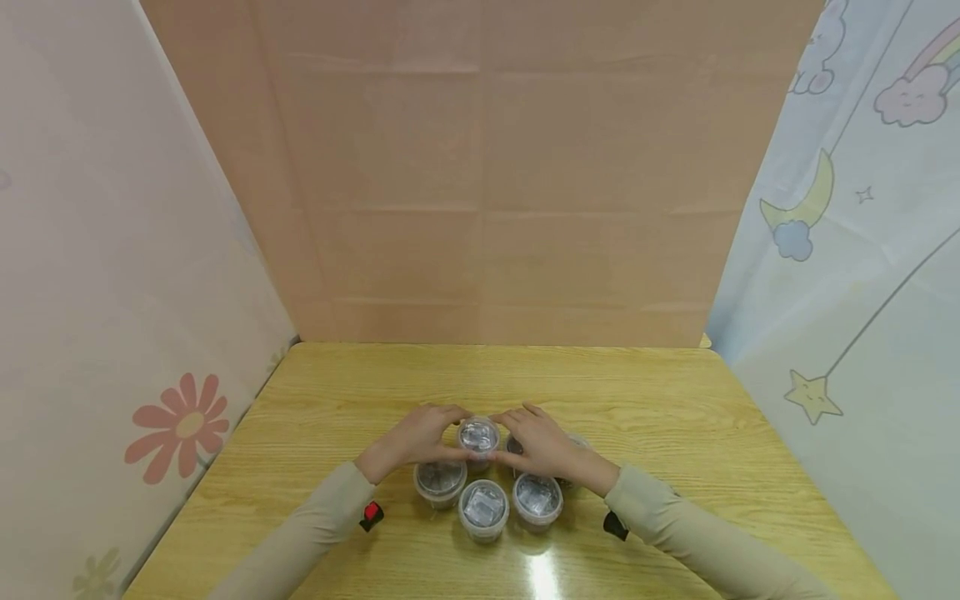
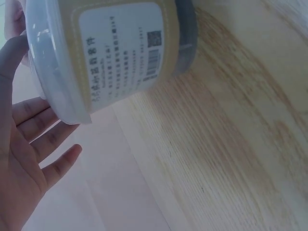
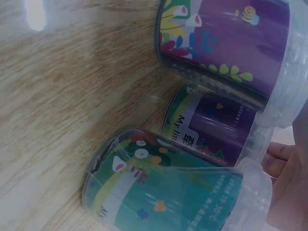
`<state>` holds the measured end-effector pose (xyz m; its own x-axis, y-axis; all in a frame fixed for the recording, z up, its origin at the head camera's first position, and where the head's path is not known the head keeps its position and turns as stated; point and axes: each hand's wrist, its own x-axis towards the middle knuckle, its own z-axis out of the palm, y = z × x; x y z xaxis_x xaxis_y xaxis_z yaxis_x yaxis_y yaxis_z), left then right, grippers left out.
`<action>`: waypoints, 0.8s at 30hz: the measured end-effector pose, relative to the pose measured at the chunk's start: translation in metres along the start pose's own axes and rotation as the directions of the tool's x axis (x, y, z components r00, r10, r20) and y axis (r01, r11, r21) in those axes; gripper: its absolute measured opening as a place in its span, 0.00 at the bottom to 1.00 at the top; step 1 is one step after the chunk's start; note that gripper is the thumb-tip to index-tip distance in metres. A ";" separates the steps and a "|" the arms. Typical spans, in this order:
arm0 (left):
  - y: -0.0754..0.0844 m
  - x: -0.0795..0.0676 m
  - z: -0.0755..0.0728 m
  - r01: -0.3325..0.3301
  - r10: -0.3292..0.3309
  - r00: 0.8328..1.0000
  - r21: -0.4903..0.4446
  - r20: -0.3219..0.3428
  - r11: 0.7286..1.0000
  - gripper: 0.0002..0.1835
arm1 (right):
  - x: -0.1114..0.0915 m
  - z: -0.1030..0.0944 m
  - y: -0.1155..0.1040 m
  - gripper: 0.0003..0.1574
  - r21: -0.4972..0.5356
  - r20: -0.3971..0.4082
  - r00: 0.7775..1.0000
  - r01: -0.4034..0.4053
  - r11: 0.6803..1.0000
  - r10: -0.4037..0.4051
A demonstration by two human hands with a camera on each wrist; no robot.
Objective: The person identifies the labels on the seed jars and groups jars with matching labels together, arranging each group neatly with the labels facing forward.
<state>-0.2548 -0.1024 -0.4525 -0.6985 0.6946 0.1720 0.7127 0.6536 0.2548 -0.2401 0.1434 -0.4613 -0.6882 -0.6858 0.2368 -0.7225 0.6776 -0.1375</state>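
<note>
In the head view, a small round tub with a clear lid (image 1: 478, 435) is held between both hands. My left hand (image 1: 416, 435) grips it from the left, thumb toward the near side and fingers round the far side. From the other side, my right hand (image 1: 542, 442) grips the same tub. Close below the left hand stands another lidded tub (image 1: 440, 480). The left wrist view has a tub with a printed white label (image 2: 122, 53) in front of the left hand's fingers. A teal-labelled tub (image 3: 168, 187) and purple-labelled tub (image 3: 236, 43) fill the right wrist view.
Two more lidded tubs, one in the middle (image 1: 483, 507) and one at right (image 1: 537, 497), stand nearer the front. Another tub (image 1: 581, 442) is partly hidden behind the right hand. A tan panel (image 1: 480, 183) rises at the table's (image 1: 645, 392) back edge; patterned cloths hang at both sides.
</note>
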 end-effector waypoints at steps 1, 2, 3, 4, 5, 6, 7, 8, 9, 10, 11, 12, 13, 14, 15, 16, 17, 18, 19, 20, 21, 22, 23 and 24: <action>0.000 0.000 0.000 -0.001 0.001 1.000 -0.010 -0.005 1.000 0.40 | 0.000 0.000 0.000 0.42 0.007 -0.007 1.000 0.005 1.000 -0.005; 0.000 0.000 0.000 -0.003 0.003 1.000 -0.019 -0.010 1.000 0.40 | 0.000 -0.001 0.000 0.42 0.015 -0.012 1.000 0.009 1.000 -0.009; 0.000 0.000 0.001 -0.003 0.003 1.000 -0.028 -0.013 1.000 0.39 | 0.000 -0.001 0.000 0.42 0.021 -0.016 1.000 0.013 1.000 -0.012; -0.001 0.000 0.001 -0.004 0.004 1.000 -0.034 -0.016 0.999 0.38 | 0.000 -0.001 0.001 0.42 0.027 -0.019 1.000 0.017 0.999 -0.016; -0.001 -0.001 0.001 -0.001 0.000 1.000 -0.040 -0.018 0.999 0.38 | 0.000 -0.001 0.001 0.42 0.036 -0.023 1.000 0.020 0.999 -0.019; -0.001 -0.001 0.001 -0.002 0.001 1.000 -0.044 -0.019 0.999 0.37 | 0.000 -0.002 0.001 0.42 0.043 -0.024 1.000 0.020 0.999 -0.019; -0.001 -0.001 0.001 -0.002 0.001 1.000 -0.052 -0.021 0.999 0.37 | 0.000 -0.002 0.001 0.42 0.049 -0.024 1.000 0.020 0.999 -0.019; 0.000 -0.001 0.000 -0.003 0.002 1.000 -0.060 -0.022 0.998 0.37 | 0.000 -0.002 0.001 0.43 0.058 -0.023 1.000 0.018 0.998 -0.016; 0.000 0.000 0.000 -0.004 0.002 1.000 -0.070 -0.024 0.998 0.37 | 0.000 -0.002 0.002 0.43 0.061 -0.022 1.000 0.014 0.998 -0.013; 0.000 0.000 0.000 -0.004 0.002 1.000 -0.080 -0.027 0.997 0.37 | 0.000 -0.002 0.002 0.43 0.068 -0.024 1.000 0.013 0.998 -0.011; 0.000 0.000 -0.001 -0.005 0.002 1.000 -0.096 -0.030 0.995 0.37 | 0.000 -0.003 0.002 0.42 0.077 -0.026 1.000 0.010 0.997 -0.008; 0.000 0.000 -0.001 -0.009 0.005 0.999 -0.109 -0.036 0.994 0.37 | 0.000 -0.003 0.003 0.42 0.086 -0.033 0.999 0.011 0.996 -0.008; 0.000 0.001 -0.002 -0.013 0.008 0.999 -0.119 -0.042 0.993 0.37 | 0.000 -0.003 0.003 0.42 0.094 -0.040 0.999 0.012 0.996 -0.008; 0.000 0.001 -0.002 -0.017 0.011 0.999 -0.127 -0.048 0.992 0.37 | 0.001 -0.003 0.004 0.41 0.099 -0.046 0.999 0.011 0.995 -0.006; -0.001 0.001 -0.002 -0.022 0.015 0.998 -0.135 -0.054 0.991 0.37 | 0.001 -0.004 0.004 0.41 0.105 -0.054 0.999 0.010 0.994 -0.004; -0.001 0.001 -0.002 -0.028 0.020 0.998 -0.137 -0.060 0.990 0.37 | 0.001 -0.004 0.004 0.41 0.112 -0.062 0.998 0.011 0.994 -0.004; -0.001 0.001 -0.002 -0.032 0.024 0.998 -0.138 -0.064 0.990 0.37 | 0.000 -0.004 0.005 0.40 0.116 -0.067 0.998 0.009 0.993 -0.001; -0.001 0.001 -0.002 -0.035 0.025 0.997 -0.138 -0.068 0.990 0.37 | 0.000 -0.004 0.005 0.40 0.120 -0.073 0.997 0.008 0.993 0.001; 0.000 0.001 -0.002 -0.034 0.024 0.997 -0.141 -0.069 0.989 0.37 | 0.000 -0.004 0.005 0.40 0.121 -0.073 0.997 0.003 0.993 0.006; 0.000 0.001 -0.002 -0.032 0.022 0.997 -0.142 -0.071 0.989 0.37 | 0.000 -0.004 0.005 0.40 0.124 -0.075 0.997 0.001 0.992 0.008; 0.000 0.001 -0.002 -0.030 0.019 0.997 -0.146 -0.071 0.989 0.38 | 0.000 -0.004 0.005 0.40 0.125 -0.076 0.997 -0.001 0.992 0.010; 0.000 0.001 -0.002 -0.026 0.015 0.997 -0.146 -0.072 0.989 0.38 | 0.000 -0.004 0.005 0.40 0.126 -0.077 0.997 -0.001 0.992 0.011; 0.001 0.001 -0.002 -0.024 0.013 0.997 -0.154 -0.072 0.988 0.38 | -0.001 -0.005 0.005 0.40 0.131 -0.080 0.997 0.000 0.991 0.011; 0.001 0.001 -0.003 -0.021 0.010 0.997 -0.162 -0.072 0.987 0.38 | -0.001 -0.005 0.005 0.40 0.137 -0.084 0.996 0.001 0.991 0.011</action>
<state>-0.2546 -0.1021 -0.4497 -0.6944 0.6775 0.2424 0.7074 0.5813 0.4020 -0.2430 0.1486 -0.4573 -0.6879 -0.6536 0.3156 -0.7253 0.6340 -0.2681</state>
